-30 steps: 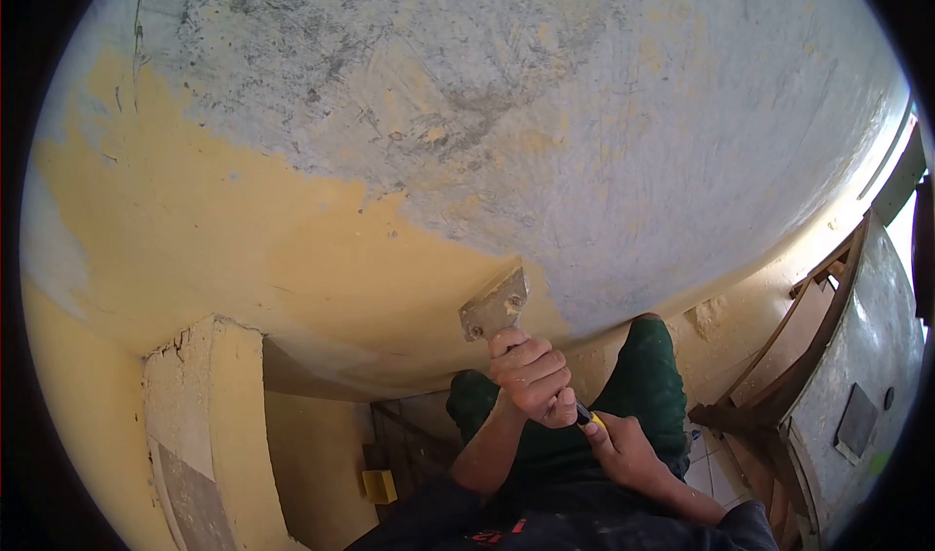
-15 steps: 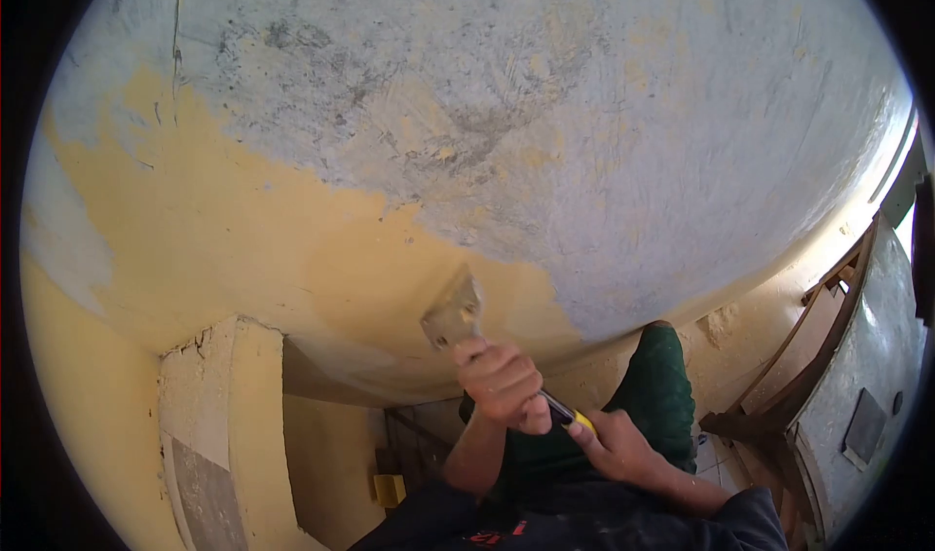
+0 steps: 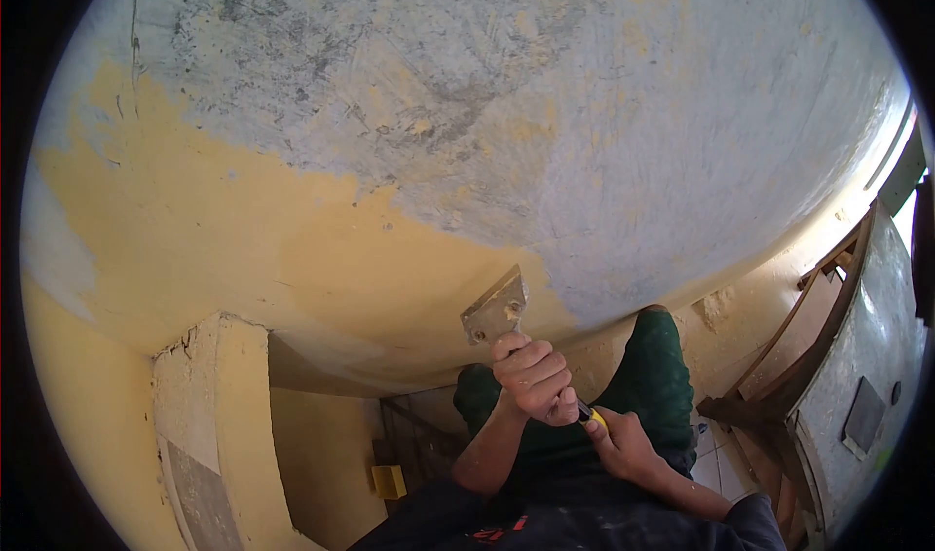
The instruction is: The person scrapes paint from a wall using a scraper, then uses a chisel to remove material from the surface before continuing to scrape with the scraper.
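Note:
A wide-bladed scraper [image 3: 499, 308] is held in both of my hands, its dusty metal blade pointing up toward the wall [image 3: 390, 239]. My left hand [image 3: 534, 378] is wrapped round the handle just below the blade. Lower down, my right hand [image 3: 623, 444] grips the black and yellow handle end. In this view the blade overlaps the yellow paint, close to the edge of a bare grey area [image 3: 623, 162]. Scratches and dark patches mark that grey surface.
At the right stands a grey-topped table [image 3: 857, 337] with a dark flat rectangular object [image 3: 864, 417] on it. A chipped yellow pillar [image 3: 200, 376] is on the left, beside a recess holding a small yellow box [image 3: 388, 482]. My knees, in green trousers [image 3: 657, 366], are close to the wall.
The scraper and both hands have moved to the right across the view, the blade now nearer the grey edge. The view has shifted slightly, and both hands keep their hold.

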Available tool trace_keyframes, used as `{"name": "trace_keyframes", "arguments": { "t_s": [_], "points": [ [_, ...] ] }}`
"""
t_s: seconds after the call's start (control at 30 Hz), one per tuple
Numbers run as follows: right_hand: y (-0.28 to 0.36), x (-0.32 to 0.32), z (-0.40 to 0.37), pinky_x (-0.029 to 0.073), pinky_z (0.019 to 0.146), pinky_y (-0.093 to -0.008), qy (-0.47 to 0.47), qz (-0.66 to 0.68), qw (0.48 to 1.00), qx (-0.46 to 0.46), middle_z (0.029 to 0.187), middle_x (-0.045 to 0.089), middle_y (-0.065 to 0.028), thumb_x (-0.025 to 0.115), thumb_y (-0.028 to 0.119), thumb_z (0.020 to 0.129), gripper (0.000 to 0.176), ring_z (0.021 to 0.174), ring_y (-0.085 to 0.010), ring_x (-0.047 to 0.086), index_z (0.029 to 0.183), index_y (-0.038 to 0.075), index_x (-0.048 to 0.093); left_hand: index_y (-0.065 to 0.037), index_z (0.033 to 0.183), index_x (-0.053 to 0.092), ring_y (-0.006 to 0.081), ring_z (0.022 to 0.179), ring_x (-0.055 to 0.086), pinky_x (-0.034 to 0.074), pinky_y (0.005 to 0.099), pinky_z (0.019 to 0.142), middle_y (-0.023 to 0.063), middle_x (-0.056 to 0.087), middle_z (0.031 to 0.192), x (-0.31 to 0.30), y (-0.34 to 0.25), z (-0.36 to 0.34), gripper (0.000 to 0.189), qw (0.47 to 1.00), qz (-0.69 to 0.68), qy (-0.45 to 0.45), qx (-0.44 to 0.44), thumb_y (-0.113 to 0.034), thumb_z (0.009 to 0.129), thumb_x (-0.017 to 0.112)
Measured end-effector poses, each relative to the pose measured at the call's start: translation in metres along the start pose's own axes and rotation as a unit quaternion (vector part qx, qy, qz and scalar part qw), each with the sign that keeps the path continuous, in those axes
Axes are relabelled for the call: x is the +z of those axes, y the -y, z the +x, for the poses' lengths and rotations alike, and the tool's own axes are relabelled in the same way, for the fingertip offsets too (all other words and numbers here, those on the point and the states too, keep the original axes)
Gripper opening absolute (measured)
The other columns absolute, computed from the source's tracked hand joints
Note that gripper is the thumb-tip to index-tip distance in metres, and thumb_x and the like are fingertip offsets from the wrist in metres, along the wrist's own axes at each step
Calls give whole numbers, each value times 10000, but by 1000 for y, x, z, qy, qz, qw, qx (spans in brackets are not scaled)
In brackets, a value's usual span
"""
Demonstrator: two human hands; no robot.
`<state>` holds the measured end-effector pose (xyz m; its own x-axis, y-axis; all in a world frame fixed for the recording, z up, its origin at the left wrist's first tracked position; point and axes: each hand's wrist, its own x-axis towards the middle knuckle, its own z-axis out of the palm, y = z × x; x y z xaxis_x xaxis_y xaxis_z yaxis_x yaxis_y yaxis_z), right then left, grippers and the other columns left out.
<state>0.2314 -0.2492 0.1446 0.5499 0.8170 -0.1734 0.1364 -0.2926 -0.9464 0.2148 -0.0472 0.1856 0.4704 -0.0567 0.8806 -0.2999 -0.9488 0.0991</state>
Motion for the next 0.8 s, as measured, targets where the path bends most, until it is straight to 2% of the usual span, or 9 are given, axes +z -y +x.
{"name": "trace_keyframes", "arguments": {
  "t_s": [0.23, 0.3, 0.4, 0.5, 0.57, 0.6, 0.73, 0.8],
  "points": [
    [9, -3, 13, 465, 574, -462, 4, 9, 1000, 5, 617, 546, -233, 458, 451, 1016, 502, 630, -474, 582, 970, -32, 590, -123, 485, 482, 167, 570, 543, 341, 344, 689, 6, 496, 510, 3, 14, 5, 346, 1000, -13, 5, 8, -322, 768, 457],
    [6, -2, 15, 462, 578, -472, 34, 29, 999, 10, 624, 550, -241, 465, 441, 1016, 495, 645, -480, 581, 958, -34, 591, -123, 485, 479, 167, 570, 541, 337, 343, 681, 7, 497, 513, 2, 16, 6, 350, 1000, -12, 0, 10, -324, 771, 455],
    [15, -4, 14, 464, 591, -491, 32, 45, 998, 8, 648, 569, -265, 480, 439, 1010, 492, 676, -488, 588, 940, -33, 600, -124, 484, 474, 170, 552, 531, 337, 351, 681, 7, 490, 508, -2, 15, 7, 348, 1000, -11, 19, 10, -320, 771, 447],
    [29, -12, 20, 468, 611, -503, -3, -25, 1000, -16, 683, 589, -281, 487, 452, 1002, 502, 711, -492, 596, 929, -28, 615, -127, 483, 471, 172, 525, 516, 333, 361, 682, 8, 478, 498, -9, 19, 24, 356, 1000, 12, 3, 28, -327, 776, 442],
    [55, -23, 31, 473, 620, -503, 10, -28, 999, -29, 694, 596, -281, 490, 467, 997, 515, 719, -492, 599, 930, -28, 619, -129, 482, 474, 173, 506, 507, 333, 368, 684, 8, 472, 491, -22, 24, 41, 349, 997, 45, -55, 26, -326, 768, 443],
    [63, -27, 32, 477, 629, -503, 20, -33, 998, -41, 704, 603, -282, 493, 481, 991, 529, 728, -493, 602, 930, -27, 624, -129, 482, 474, 173, 506, 507, 333, 368, 684, 8, 472, 491, -28, 23, 45, 349, 997, 46, -56, 33, -326, 768, 443],
    [47, -17, 24, 480, 630, -507, -10, -25, 993, -114, 693, 606, -270, 487, 494, 989, 547, 715, -494, 603, 920, -30, 624, -130, 480, 476, 178, 512, 519, 324, 367, 686, 7, 474, 492, -38, 13, 47, 371, 995, 66, -41, 59, -335, 787, 448],
    [28, -8, 11, 476, 618, -511, -10, -14, 995, -98, 677, 602, -264, 485, 479, 995, 540, 692, -490, 604, 906, -36, 619, -129, 479, 475, 179, 514, 523, 321, 369, 686, 7, 475, 492, -33, 3, 33, 374, 996, 66, -30, 57, -335, 790, 453]
  ]
}}
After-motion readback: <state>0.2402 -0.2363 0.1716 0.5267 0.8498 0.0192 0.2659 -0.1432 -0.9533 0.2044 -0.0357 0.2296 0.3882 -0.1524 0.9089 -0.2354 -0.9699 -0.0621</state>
